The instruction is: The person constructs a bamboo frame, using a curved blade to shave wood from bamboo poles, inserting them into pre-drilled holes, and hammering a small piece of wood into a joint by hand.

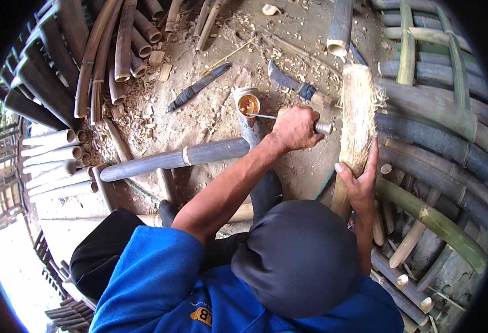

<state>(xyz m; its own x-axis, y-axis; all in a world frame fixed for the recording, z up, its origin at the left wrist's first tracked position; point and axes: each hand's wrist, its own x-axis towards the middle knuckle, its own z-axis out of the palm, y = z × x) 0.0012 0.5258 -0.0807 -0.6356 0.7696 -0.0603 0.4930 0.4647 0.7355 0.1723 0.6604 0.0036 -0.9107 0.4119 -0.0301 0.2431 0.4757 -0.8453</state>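
Observation:
My left hand [296, 129] is closed around the handle of a chisel-like tool with a thin metal shaft [267, 116]. The shaft reaches into the open end of a bamboo tube [249, 104], whose cut inside looks orange-brown; the tool's tip is hard to make out. A metal-looking butt end [323, 128] sticks out of the fist on the right. My right hand [359, 178] grips a thick pale wooden club [358, 119] from below, thumb on one side and fingers along the other. The club stands slightly apart from the butt end, its upper right side frayed into fibres.
Ahead on the ground lie a dark-handled knife [198, 87] and a curved blade [291, 80], among scattered shavings [144, 119]. A dark bamboo pole [172, 159] crosses at left. Bamboo poles are stacked at right [433, 125] and far left [97, 61].

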